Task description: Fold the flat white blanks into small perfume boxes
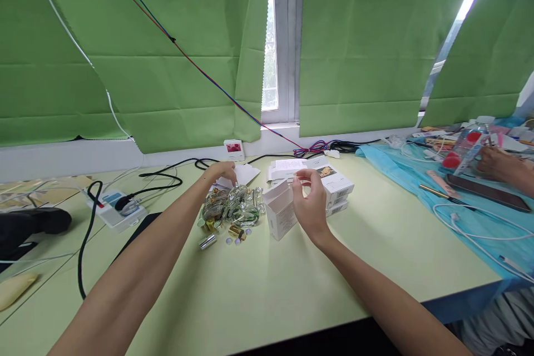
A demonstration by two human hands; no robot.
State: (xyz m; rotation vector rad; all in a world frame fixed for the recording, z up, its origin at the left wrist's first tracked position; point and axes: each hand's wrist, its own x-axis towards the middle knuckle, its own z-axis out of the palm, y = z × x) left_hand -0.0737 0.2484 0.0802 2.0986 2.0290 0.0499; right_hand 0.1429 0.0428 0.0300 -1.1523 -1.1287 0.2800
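Note:
My left hand point(224, 172) reaches over a heap of small glass bottles point(241, 200). Its fingers bend down at the far side of the heap, and their tips are partly hidden. Right of the heap stands a small white box point(280, 212), upright with its top flaps raised. Beside this box my right hand point(311, 200) has thumb and forefinger brought together at the height of the flaps; what lies between them is too small to tell. In front of the heap lie a silver cap point(207, 242), a gold cap point(236, 232) and several small clear discs point(237, 241).
White printed boxes point(336, 186) are stacked behind my right hand. At left lie a power strip point(117, 211) and black cables. Another person's hand point(500, 164) is at far right, above a blue sheet point(400, 183) with a phone point(486, 192) and a white cable.

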